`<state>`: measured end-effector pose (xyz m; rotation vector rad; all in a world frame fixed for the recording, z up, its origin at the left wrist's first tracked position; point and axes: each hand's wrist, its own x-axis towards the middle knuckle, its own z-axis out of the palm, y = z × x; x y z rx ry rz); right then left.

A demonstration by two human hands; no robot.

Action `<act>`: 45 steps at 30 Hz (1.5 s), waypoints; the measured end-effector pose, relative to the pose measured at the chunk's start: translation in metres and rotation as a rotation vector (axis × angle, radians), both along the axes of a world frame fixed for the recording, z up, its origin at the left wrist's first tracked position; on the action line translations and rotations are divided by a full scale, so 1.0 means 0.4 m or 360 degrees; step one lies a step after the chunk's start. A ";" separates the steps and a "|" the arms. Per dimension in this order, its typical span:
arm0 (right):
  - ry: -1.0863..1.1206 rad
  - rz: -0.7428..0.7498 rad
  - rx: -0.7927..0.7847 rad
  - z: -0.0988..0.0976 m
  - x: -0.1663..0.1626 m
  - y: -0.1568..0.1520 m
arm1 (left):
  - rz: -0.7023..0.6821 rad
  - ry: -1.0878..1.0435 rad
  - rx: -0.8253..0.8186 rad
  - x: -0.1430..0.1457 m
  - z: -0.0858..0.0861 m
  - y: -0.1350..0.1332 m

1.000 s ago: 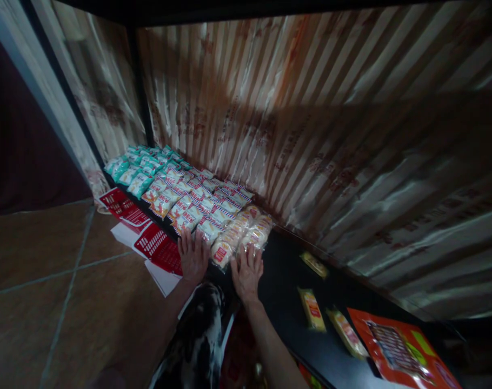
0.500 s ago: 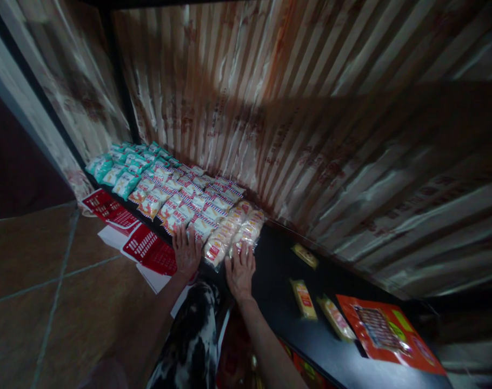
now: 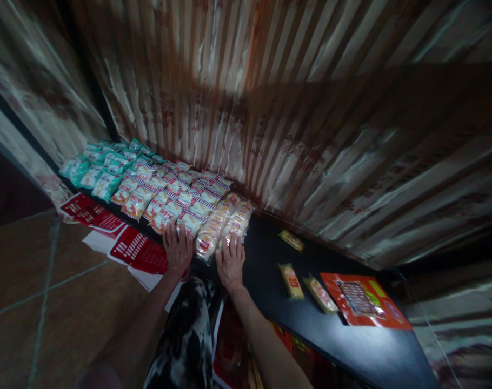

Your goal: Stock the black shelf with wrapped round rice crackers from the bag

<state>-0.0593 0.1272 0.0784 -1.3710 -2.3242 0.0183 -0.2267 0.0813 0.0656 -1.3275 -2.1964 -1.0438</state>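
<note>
My left hand (image 3: 178,249) lies with fingers outstretched against the front end of the white, red and blue snack packets (image 3: 165,205), at the shelf's front edge. With its fingers straight, my right hand (image 3: 231,263) touches the near end of a row of clear-wrapped pale round snacks (image 3: 237,220). Beside that row, between my hands, runs a second matching row of wrapped snacks (image 3: 213,227). Both rows stretch from the front edge toward the back. Neither hand is wrapped round anything.
Teal packets (image 3: 108,167) fill the left end of the black shelf (image 3: 266,259). On the right lie three yellow-wrapped bars (image 3: 291,282) and an orange bag (image 3: 365,300). Wrapped, ribbed material (image 3: 238,108) stands behind. Red-and-white price signs (image 3: 138,250) hang along the front edge.
The view has shifted, so the shelf and its goods sit further left in the picture. My hands stay at the front ends of the packets, with little change against them.
</note>
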 end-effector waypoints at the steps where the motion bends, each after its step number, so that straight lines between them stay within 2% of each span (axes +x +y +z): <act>1: 0.0011 -0.0001 0.0005 0.000 0.000 0.000 | 0.0000 -0.0009 -0.0003 0.000 0.000 0.000; 5: 0.0103 0.0004 0.0076 -0.001 0.005 -0.001 | 0.0035 -0.0049 0.0022 0.003 0.006 -0.006; 9: 0.0242 -0.0049 0.0099 -0.011 0.018 -0.011 | -0.0026 -0.0073 0.0094 0.027 0.038 -0.022; 13: 0.0301 -0.0069 0.0036 -0.023 0.039 -0.031 | -0.0298 -0.0064 0.0135 0.066 0.079 -0.044; 17: 0.0322 -0.0026 0.0020 -0.031 0.055 -0.042 | -0.0579 -0.0029 0.0029 0.117 0.100 -0.061; 19: 0.0330 -0.0015 0.0015 -0.035 0.058 -0.041 | -0.0641 -0.0011 -0.0080 0.146 0.099 -0.070; 23: 0.0325 0.0013 -0.0027 -0.043 0.059 -0.035 | -0.0614 0.0031 -0.0315 0.194 0.074 -0.088; 29: 0.0392 0.0091 -0.0005 -0.050 0.060 -0.033 | -0.0590 0.0098 -0.0600 0.213 0.041 -0.095; 35: 0.0495 0.0117 -0.0042 -0.044 0.061 -0.024 | -0.0569 0.0110 -0.0629 0.215 0.042 -0.090; 45: 0.0509 0.0123 -0.0055 -0.035 0.065 -0.024 | -0.0540 0.0081 -0.0521 0.212 0.049 -0.088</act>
